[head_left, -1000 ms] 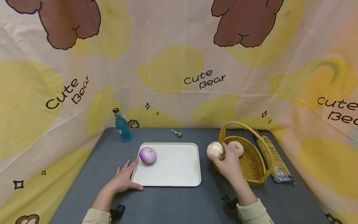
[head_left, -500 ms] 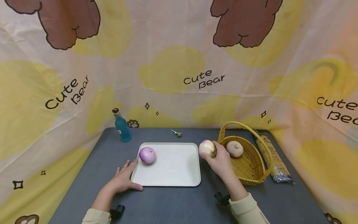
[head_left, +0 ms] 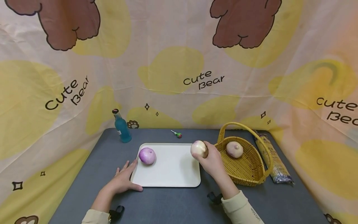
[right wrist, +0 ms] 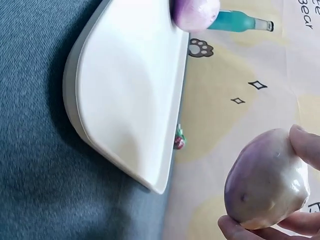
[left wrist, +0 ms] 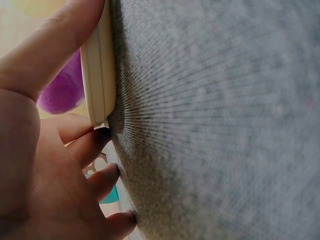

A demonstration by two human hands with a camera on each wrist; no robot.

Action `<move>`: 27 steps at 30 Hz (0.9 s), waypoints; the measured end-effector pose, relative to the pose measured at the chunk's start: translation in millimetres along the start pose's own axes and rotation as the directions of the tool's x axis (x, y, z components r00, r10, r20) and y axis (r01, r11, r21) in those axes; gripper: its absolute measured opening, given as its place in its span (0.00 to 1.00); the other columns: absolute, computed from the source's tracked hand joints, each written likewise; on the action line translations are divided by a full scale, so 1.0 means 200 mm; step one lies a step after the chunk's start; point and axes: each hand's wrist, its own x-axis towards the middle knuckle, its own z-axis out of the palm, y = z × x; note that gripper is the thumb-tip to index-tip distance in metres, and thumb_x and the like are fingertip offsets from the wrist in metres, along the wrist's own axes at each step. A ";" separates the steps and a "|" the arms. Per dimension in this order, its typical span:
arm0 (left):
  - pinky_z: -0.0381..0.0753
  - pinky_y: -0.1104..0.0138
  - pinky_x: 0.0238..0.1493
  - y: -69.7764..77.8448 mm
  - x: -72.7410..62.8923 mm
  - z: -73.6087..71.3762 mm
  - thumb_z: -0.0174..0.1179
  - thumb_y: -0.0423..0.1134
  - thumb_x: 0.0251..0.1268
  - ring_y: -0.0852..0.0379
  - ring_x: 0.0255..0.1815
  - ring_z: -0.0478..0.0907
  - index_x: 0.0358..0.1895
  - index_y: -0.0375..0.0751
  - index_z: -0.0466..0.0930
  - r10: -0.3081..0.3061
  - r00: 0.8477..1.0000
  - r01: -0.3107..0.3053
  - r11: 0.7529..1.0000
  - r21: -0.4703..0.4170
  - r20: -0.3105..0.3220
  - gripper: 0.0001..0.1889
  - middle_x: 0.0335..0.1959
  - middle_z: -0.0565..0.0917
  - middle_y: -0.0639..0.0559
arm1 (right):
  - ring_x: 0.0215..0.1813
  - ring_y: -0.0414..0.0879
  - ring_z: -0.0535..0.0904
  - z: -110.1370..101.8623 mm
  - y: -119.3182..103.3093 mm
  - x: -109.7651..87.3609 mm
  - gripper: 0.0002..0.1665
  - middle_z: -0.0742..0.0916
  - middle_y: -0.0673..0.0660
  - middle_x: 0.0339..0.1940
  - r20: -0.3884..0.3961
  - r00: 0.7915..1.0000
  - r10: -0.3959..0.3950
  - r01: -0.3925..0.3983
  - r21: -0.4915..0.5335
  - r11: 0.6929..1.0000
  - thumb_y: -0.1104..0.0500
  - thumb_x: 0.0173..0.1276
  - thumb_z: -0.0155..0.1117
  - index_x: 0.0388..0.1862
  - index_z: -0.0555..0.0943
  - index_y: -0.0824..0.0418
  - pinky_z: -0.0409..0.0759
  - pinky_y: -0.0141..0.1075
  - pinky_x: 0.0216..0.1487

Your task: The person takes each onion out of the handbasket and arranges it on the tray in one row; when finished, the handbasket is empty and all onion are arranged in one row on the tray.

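In the head view my right hand (head_left: 209,158) grips a glossy pale onion (head_left: 199,149) with a purple blush. It is held up over the right end of a white tray (head_left: 174,179). The right wrist view shows the thumb and fingertips around this onion (right wrist: 267,180). A purple onion (head_left: 147,156) sits at the tray's left end. My left hand (head_left: 123,179) rests against the tray's left front corner, fingers spread. In the left wrist view the thumb lies along the tray's edge (left wrist: 97,75), with the other fingertips down at the table.
A yellow wicker basket (head_left: 247,174) with a tall handle stands at the right, holding a pale pinkish bulb (head_left: 234,149). Beside it lies a long yellow packet (head_left: 275,161). A blue bottle (head_left: 122,129) stands back left, and a lollipop (head_left: 176,134) lies behind the tray.
My right hand has moved left with the pale onion, from the basket's left rim to over the tray's right end. My left hand and the tray have stayed put.
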 end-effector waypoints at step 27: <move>0.28 0.28 0.72 0.00 -0.01 0.00 0.81 0.63 0.35 0.29 0.82 0.37 0.81 0.36 0.47 0.007 1.000 -0.007 1.000 0.000 -0.005 0.71 0.81 0.52 0.33 | 0.58 0.58 0.81 0.23 -0.03 0.02 0.42 0.84 0.63 0.58 0.073 0.997 -0.020 0.018 0.035 0.999 0.44 0.57 0.79 0.65 0.77 0.65 0.81 0.53 0.54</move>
